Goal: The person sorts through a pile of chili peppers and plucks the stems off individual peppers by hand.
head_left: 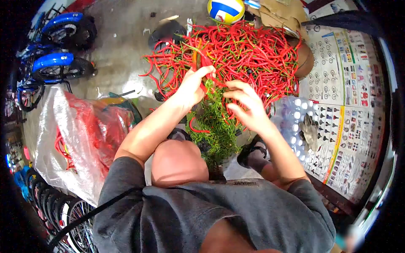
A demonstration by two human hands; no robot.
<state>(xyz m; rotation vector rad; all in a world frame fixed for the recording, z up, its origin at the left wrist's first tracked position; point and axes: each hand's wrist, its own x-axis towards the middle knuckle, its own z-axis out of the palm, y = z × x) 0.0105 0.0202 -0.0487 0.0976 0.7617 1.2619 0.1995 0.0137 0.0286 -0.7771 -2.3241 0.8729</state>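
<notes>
The left hand [195,85] closes around red chillies [206,60]; the right hand [249,105] curls loosely at its four o'clock, any hold unclear. From both, the chilli heap [257,59] spreads at one o'clock, green stems [217,130] at six.

Grey floor [122,38] (slightly shiny) lies between parked bikes [52,61] and a printed panel [327,95].

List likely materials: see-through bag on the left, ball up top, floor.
See-through bag: probably thin plastic film, glossy; it's creased, with bright highlights.
Ball: perhaps synthetic leather or rubber, smooth-looking; coloured panels show, but surface texture is too small to tell.
Floor: likely concrete, slight sheen; grey, with soft light patches.
</notes>
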